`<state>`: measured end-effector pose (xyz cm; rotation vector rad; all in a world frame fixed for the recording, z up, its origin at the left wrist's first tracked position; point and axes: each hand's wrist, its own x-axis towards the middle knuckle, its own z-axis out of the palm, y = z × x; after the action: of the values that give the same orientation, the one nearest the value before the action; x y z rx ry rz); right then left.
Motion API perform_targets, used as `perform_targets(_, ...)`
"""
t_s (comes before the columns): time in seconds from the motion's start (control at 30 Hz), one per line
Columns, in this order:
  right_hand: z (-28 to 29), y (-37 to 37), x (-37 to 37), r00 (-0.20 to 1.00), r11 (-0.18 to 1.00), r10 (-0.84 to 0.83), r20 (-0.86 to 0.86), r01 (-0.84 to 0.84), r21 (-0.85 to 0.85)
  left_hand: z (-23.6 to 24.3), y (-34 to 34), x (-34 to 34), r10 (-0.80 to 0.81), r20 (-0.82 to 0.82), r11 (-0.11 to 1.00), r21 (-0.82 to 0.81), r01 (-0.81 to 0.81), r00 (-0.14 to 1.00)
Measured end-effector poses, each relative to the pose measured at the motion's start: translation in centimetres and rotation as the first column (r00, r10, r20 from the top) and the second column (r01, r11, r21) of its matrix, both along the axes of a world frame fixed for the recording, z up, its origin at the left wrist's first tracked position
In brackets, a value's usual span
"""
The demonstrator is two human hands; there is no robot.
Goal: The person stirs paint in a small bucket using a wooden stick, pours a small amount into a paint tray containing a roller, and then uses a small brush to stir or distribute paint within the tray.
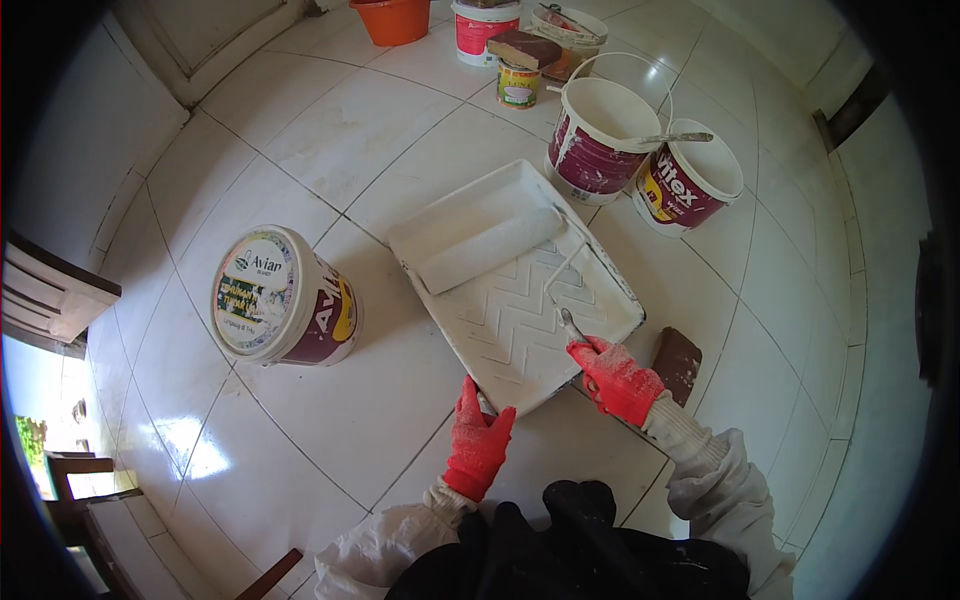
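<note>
A white paint tray [470, 355] with a zigzag ribbed slope lies tilted on the tiled floor before me, its inside coated in white paint. Across its deep far end rests a paint roller [490, 250], with a white sleeve and a bent wire frame. My right hand [618, 380], in a red glove, is closed around the roller's handle by the tray's near right side. At the near left corner, my left hand [480, 440], also red-gloved, grips the tray's edge between fingers and thumb. Its fingertips are partly hidden at the rim.
A lidded paint bucket [300, 300] stands left of the tray. Beyond its far right corner are two open buckets [600, 140] [690, 180], a stick lying across their rims. Farther back sit a small tin [517, 88], more buckets and an orange basin [393, 20]. A brown block [677, 362] lies right.
</note>
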<state>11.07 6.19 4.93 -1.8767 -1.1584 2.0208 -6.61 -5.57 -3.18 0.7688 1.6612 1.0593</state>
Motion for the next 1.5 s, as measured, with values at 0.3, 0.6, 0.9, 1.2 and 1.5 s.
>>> perform_targets(0.3, 1.9, -1.3, 0.6, 0.992, 0.996, -0.092, -0.089, 0.091, -0.013, 0.0, 0.0, 0.1, -0.004, 0.058, 1.0, -0.012, 0.005, 0.998)
perform_targets(0.6, 3.6, -1.5, 2.5, 0.897, 0.999, -0.045, -0.44, 0.046, -0.009, -0.2, 0.0, 0.3, 0.028, 0.135, 0.999, -0.04, -0.023, 0.99)
perform_targets(0.9, 4.7, -0.7, 1.3, 0.718, 0.938, -0.327, -0.615, 0.168, -0.302, 0.0, -0.1, 0.0, -0.006, 0.073, 0.997, -0.071, 0.011, 0.997)
perform_targets(1.2, 4.1, -0.5, 1.8, 0.422, 0.779, -0.591, -0.688, 0.076, -0.623, -0.2, -0.2, 0.0, 0.011, 0.09, 0.999, -0.054, -0.006, 0.996)
perform_targets(1.5, 2.7, -0.5, 2.6, 0.309, 0.877, -0.458, -0.834, 0.001, -0.481, -0.2, -0.1, 0.0, -0.006, 0.065, 0.999, -0.053, 0.009, 0.998)
